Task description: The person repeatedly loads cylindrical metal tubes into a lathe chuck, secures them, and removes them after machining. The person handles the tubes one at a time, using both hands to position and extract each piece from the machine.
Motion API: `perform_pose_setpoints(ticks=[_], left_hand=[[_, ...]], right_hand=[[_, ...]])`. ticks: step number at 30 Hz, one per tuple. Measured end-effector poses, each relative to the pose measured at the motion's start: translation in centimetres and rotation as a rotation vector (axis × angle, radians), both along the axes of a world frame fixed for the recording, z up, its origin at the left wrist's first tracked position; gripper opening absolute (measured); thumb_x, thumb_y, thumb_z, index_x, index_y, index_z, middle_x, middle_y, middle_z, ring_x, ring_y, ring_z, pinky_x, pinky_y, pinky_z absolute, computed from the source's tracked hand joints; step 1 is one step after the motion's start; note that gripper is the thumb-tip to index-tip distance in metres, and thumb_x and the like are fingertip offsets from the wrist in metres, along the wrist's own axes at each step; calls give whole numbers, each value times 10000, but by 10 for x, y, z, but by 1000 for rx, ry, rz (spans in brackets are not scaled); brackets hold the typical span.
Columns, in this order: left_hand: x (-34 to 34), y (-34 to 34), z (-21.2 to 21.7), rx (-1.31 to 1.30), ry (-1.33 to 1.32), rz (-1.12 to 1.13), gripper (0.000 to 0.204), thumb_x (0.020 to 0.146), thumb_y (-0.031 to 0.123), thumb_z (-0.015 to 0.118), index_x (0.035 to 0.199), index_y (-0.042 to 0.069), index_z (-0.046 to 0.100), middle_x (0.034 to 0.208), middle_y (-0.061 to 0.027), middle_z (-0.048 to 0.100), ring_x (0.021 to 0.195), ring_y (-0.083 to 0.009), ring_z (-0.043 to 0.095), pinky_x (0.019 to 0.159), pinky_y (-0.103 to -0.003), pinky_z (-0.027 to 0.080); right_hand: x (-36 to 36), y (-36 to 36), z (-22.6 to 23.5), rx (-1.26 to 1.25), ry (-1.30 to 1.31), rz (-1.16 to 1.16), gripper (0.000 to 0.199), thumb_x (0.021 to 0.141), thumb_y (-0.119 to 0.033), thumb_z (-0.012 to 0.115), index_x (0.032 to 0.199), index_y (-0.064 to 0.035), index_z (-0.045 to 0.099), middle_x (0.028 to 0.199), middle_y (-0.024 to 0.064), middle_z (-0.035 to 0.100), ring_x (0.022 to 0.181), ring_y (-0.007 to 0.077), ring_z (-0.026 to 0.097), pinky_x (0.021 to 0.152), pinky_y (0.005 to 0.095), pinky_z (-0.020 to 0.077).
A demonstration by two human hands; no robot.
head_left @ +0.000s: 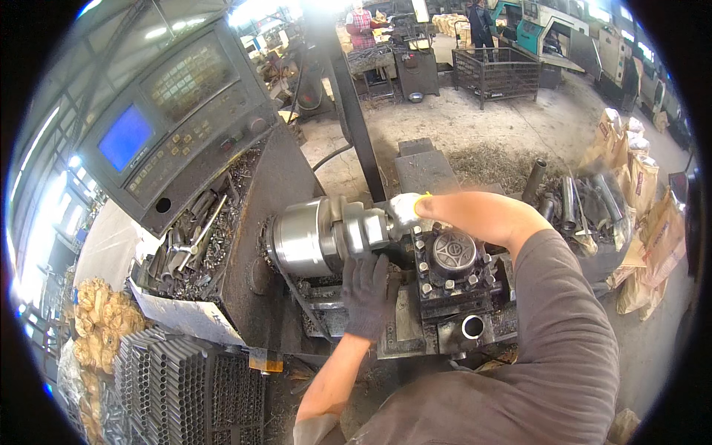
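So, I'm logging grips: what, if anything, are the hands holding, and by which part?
The left hand, fingers extended by the chuck, holds nothing visible; whether the right hand grips anything cannot be told.

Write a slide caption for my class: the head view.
Gloved left hand and right hand near a shiny metal chuck, control panel alongside.

There are two hands (366,293) — one chuck (300,241), one screen (124,137).
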State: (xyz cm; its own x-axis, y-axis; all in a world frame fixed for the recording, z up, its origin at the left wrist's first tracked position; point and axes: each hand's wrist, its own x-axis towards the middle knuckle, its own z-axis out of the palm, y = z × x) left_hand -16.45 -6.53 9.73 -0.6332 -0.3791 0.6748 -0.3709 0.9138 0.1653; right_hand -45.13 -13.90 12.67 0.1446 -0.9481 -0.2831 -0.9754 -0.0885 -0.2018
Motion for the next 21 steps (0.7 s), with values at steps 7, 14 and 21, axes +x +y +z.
perform_pose_setpoints(ticks=[7, 14, 21], left_hand=[[-80, -56, 9, -137, -260, 21, 737, 772, 233, 843, 1419, 14, 567, 1408, -197, 575, 1408, -392, 485, 1269, -596, 283], [-122, -88, -21, -341, -399, 188, 640, 838, 300, 724, 1425, 68, 616, 1471, -177, 593, 1440, -403, 480, 1300, -619, 203], [-121, -101, -24, -173, -377, 54, 754, 833, 447, 790, 1476, 100, 604, 1540, -265, 532, 1526, -456, 386, 1316, -641, 116]], right_hand=[[-43, 5, 14, 379, -384, -63, 409, 873, -376, 786, 1087, -27, 782, 972, 170, 800, 926, 327, 763, 809, 469, 594], [-72, 49, 14, 218, -293, 20, 404, 858, -224, 742, 1191, 5, 736, 1005, 178, 792, 895, 306, 752, 797, 434, 576], [-91, 170, 58, -434, -453, -542, 480, 835, -154, 754, 1292, -34, 669, 1062, 173, 769, 892, 287, 744, 807, 434, 571]])
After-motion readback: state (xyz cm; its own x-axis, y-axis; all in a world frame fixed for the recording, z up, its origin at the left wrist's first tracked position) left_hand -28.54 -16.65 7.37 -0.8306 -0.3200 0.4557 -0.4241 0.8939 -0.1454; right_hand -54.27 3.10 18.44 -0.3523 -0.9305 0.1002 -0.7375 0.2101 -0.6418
